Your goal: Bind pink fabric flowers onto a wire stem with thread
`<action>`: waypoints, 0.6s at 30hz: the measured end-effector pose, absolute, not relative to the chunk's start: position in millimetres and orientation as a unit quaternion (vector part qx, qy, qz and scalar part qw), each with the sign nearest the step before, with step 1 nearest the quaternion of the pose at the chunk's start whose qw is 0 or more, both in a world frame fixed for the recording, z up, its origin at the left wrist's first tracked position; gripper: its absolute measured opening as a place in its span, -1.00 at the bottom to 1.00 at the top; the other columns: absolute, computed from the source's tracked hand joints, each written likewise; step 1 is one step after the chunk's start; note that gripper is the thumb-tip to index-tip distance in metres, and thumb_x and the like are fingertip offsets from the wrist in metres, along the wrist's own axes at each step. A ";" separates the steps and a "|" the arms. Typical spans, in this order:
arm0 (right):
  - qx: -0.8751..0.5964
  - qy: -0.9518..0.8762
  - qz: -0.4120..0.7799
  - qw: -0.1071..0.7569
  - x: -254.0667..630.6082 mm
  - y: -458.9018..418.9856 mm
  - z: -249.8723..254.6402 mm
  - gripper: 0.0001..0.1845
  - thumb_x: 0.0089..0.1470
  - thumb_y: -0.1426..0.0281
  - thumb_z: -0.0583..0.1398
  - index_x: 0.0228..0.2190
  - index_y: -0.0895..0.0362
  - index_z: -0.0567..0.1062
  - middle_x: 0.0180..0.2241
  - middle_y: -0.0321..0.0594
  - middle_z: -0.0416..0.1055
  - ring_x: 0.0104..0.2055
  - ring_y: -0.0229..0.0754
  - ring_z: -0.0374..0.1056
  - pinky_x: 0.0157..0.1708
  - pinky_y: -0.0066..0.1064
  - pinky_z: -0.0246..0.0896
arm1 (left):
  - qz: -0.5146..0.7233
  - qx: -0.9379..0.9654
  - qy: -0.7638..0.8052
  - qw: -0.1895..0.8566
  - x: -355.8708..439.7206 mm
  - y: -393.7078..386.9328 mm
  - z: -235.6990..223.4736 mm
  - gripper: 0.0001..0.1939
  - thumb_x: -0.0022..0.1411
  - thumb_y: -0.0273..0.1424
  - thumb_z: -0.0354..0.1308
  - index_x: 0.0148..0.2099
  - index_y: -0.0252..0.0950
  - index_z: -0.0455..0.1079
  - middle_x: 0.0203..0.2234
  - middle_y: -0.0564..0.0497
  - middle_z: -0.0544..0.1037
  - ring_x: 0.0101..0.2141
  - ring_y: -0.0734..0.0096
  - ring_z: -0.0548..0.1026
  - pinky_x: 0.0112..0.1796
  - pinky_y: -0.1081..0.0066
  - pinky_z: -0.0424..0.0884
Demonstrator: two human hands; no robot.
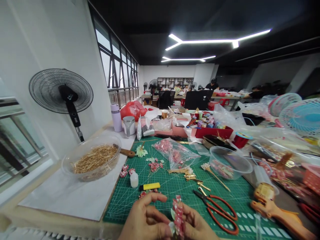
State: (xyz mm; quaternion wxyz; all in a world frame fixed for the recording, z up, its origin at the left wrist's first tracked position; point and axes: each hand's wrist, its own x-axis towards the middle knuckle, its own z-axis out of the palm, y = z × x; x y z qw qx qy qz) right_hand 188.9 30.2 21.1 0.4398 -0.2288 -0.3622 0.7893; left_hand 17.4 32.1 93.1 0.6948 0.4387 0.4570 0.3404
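Observation:
Low in the view, my left hand (147, 216) and my right hand (195, 226) both grip a sprig of pink beaded flowers (178, 216) with pale petals at its base. Just beyond my left fingertips lies a yellow lighter (150, 186) on a green cutting mat (130, 203), beside a small white bottle (134, 180). Orange-handled scissors (215, 210) rest to the right of my right hand. Loose gold pins (186, 174) and a plastic bag of pink flowers (172, 153) lie farther up the mat.
A clear bowl of thin golden stems (93, 159) sits left of the mat, and a clear tub of pink pieces (230, 163) sits on its right. An orange glue gun (275, 210) lies at right. Boxes, bags and fans crowd the bench; co-workers sit beyond.

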 end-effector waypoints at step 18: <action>-0.388 -0.594 0.608 0.356 192.4 34.0 60.3 -0.64 -0.31 0.24 0.42 -0.51 0.10 0.40 -0.55 -0.39 0.37 -0.51 -0.31 0.20 -0.47 -0.50 0.04 | 0.287 0.583 0.490 0.581 -1.1 29.0 89.6 -0.30 -0.28 -0.51 0.40 0.02 -0.29 0.40 -0.26 -0.10 0.61 -0.26 0.20 0.55 -0.34 0.40 0.41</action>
